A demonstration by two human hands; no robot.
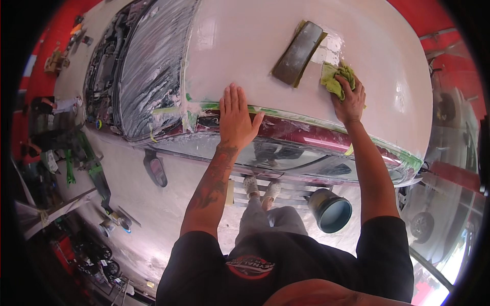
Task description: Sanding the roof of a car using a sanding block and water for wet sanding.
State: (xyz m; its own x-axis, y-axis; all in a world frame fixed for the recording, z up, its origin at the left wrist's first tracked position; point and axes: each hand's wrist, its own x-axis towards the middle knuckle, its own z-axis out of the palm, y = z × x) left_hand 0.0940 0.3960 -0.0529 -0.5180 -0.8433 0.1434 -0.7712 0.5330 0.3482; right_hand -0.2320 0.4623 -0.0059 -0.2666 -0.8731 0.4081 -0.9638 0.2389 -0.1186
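My left hand rests flat on the edge of a car's pale, whitish roof, fingers stretched out and thumb apart. In my right hand is a crumpled yellow-green cloth, pressed on the roof farther right. Just left of the cloth, a dark grey sanding block lies on the roof with brownish sandpaper showing around its edges. A shiny wet patch spreads between the block and the cloth. Green masking tape runs along the roof's near edge.
Below the roof edge runs the maroon door frame. A streaked windshield and an exposed engine bay lie at the left. The side mirror sticks out toward me. A dark bucket stands near my feet. Another car is at the right.
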